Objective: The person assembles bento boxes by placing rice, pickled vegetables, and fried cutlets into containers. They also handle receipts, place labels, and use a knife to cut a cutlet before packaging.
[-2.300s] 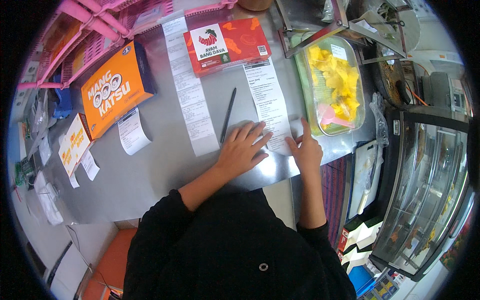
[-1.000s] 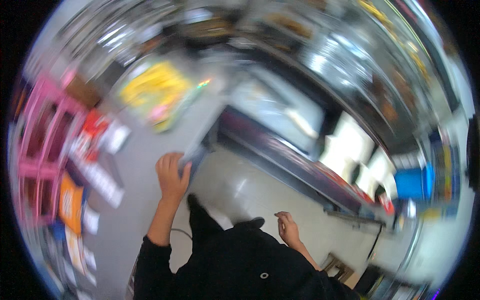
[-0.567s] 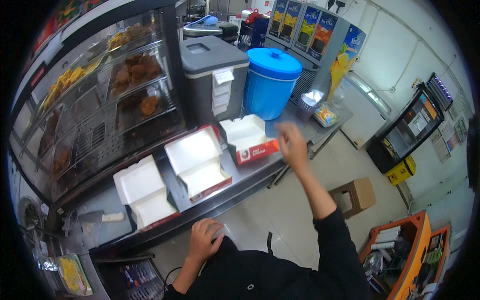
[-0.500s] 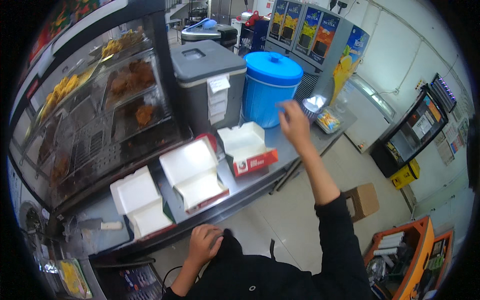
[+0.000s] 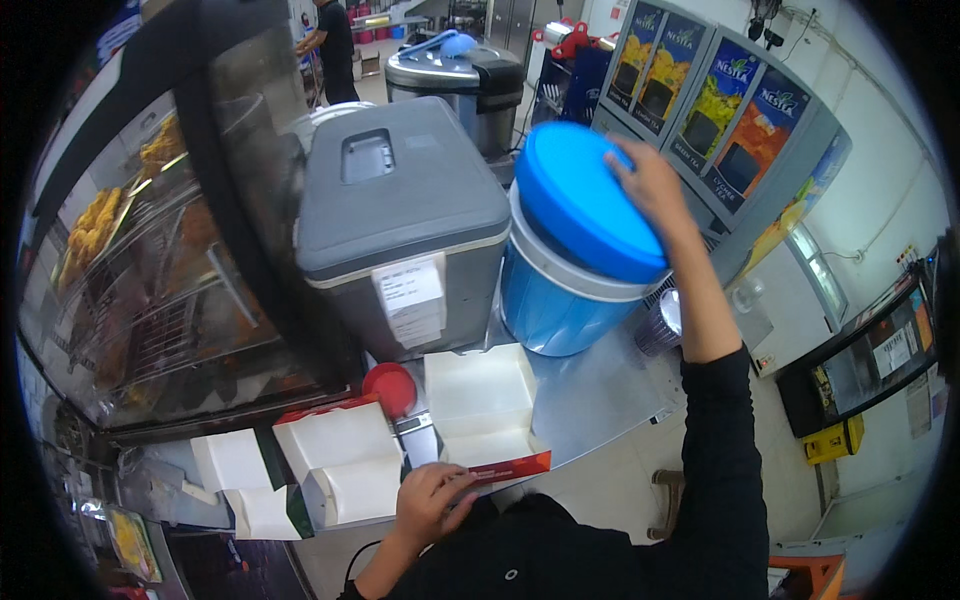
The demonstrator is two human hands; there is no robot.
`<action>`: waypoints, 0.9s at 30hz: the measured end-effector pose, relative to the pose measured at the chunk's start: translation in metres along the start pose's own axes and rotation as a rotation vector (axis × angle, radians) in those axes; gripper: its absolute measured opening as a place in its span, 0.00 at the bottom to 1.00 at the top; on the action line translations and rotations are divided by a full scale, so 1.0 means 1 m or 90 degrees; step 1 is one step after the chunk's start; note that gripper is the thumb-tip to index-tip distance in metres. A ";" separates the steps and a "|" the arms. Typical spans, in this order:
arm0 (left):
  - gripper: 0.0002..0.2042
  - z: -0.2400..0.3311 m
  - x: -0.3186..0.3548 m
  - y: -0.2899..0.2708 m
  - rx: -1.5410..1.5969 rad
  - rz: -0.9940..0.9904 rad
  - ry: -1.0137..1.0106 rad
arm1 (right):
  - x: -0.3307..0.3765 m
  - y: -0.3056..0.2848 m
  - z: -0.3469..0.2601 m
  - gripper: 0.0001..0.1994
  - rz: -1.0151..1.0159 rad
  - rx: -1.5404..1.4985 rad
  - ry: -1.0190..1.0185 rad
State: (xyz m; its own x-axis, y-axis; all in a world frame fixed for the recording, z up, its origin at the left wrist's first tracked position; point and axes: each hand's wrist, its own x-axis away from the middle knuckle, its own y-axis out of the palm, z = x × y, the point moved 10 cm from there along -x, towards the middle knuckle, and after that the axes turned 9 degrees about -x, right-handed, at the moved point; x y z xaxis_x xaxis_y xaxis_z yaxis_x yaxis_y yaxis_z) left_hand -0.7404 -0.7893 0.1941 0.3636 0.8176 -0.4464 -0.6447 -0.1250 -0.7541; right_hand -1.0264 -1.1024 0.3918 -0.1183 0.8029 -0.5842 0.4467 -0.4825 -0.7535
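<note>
Clock read from the middle of the view, twelve at the far side.

At two o'clock, bent and closed on the upper right of the blue lid (image 5: 585,200): right hand (image 5: 650,180). Exact fingertip purchase hidden; cannot tell rim from any knob beneath. Near six, loosely curled, fingertips at the front edge of the right-hand open box (image 5: 480,395): left hand (image 5: 430,505). Nothing visible in the palm; cannot tell whether pinching that edge or merely resting.

Lid between one and two o'clock, tilted over the blue tub (image 5: 560,315), with pale rim exposed along the left and near sides. Tub upright at three o'clock on the counter (image 5: 590,405).

Handling, as judged: lid probably plastic, stiff, light for its breadth, smooth enough to slip in wet or greasy fingers. Likely to swing if pinched at one side; better held by the thick rim at opposite points. Tub probably much heavier, contents not visible; best steadied high on the wall. Box thin card, soft at the flaps; best taken by the low side walls.

Further out: just left of the box, around seven, red round item (image 5: 390,388). Beyond, from seven to eight, two more open boxes (image 5: 350,470). Between ten and eleven, grey cooler (image 5: 400,215), just beside the tub. At three, beyond the tub, patterned cup (image 5: 660,325). Toward nine, glass display case (image 5: 205,290); between one and two, drinks dispenser (image 5: 700,95). Far off at eleven, another person (image 5: 336,50), dark-clothed.
</note>
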 end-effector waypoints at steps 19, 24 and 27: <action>0.19 0.005 0.010 0.113 -0.336 -0.056 -0.386 | -0.002 0.170 -0.013 0.28 -0.816 0.101 -0.248; 0.25 -0.055 0.050 0.079 -0.280 0.150 -0.739 | 0.041 0.258 0.003 0.34 -0.763 -0.056 -0.225; 0.23 -0.072 0.069 0.090 -0.228 0.095 -0.800 | 0.049 0.277 0.017 0.46 -0.778 -0.212 -0.011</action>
State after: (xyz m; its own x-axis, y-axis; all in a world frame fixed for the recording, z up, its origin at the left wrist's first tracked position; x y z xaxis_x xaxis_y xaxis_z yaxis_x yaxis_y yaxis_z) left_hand -0.7251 -0.7842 0.0609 -0.6905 0.7202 0.0673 -0.3408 -0.2418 -0.9085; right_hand -0.9232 -1.2025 0.1494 -0.6196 0.6560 0.4310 0.2391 0.6808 -0.6924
